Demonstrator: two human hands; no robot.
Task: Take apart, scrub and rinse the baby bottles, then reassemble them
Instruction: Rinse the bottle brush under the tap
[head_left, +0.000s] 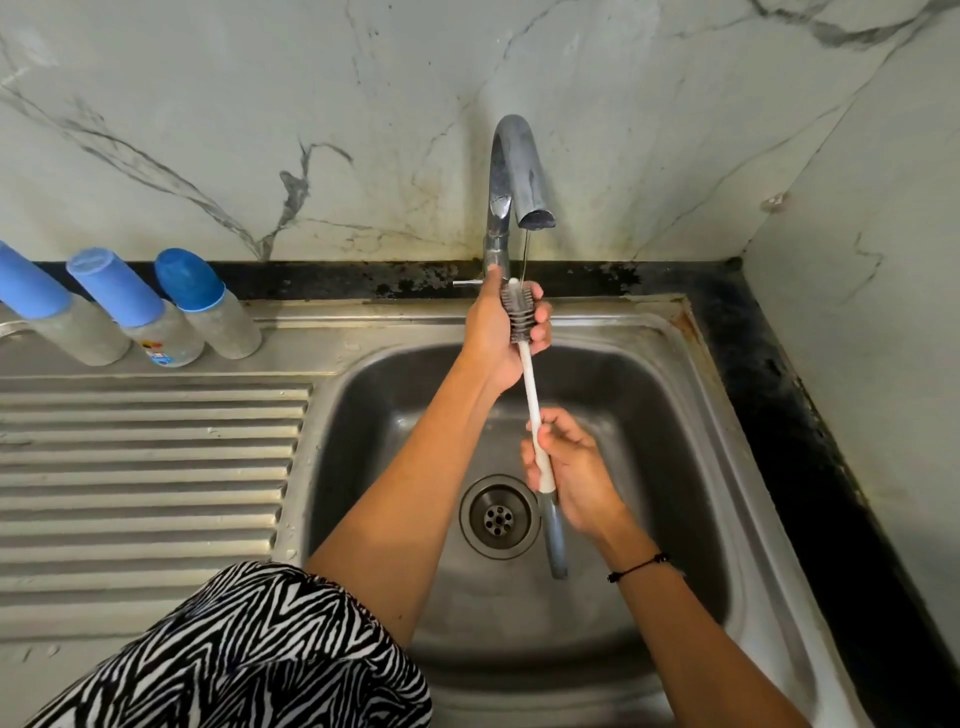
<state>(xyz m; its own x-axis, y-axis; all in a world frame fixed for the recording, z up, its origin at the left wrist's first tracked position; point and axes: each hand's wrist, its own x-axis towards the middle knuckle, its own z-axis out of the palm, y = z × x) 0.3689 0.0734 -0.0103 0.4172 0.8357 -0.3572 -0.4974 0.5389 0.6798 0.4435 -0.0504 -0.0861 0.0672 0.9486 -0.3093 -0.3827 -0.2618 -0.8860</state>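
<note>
Baby bottles (166, 312), three with blue caps on, stand in a row at the back left edge of the sink unit (363, 327), behind the ribbed drainboard (145, 467); whether they hold anything cannot be told. Over the basin (649, 415), the left hand (498, 332) curls around the grey bristle head of a bottle brush (530, 384), just under the tap (514, 176), from which a thin stream falls. The right hand (571, 467) grips the brush's white handle above the drain (498, 517). A black counter (779, 389) borders the basin's right edge.
</note>
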